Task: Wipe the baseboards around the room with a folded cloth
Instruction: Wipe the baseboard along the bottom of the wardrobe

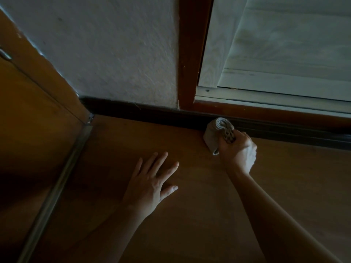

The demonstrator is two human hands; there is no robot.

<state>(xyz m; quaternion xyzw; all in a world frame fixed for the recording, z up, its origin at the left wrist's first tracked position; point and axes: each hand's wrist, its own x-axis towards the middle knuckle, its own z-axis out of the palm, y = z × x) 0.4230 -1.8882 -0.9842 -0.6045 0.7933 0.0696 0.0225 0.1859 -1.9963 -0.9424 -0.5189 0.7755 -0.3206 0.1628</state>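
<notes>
A dark baseboard [144,113] runs along the foot of the white textured wall [114,54] and on to the right under a door frame. My right hand [238,150] grips a folded pale grey cloth [216,132] and holds its folded end against the baseboard just right of the brown frame post. My left hand [152,184] lies flat on the wooden floor [190,215], fingers spread, about a hand's width in front of the baseboard and left of the cloth.
A brown wooden frame post [191,54] rises from the baseboard, with a pale panelled door [284,44] to its right. On the left stands an orange-brown wooden door or panel [34,103] with a metal floor strip [62,179] beneath it.
</notes>
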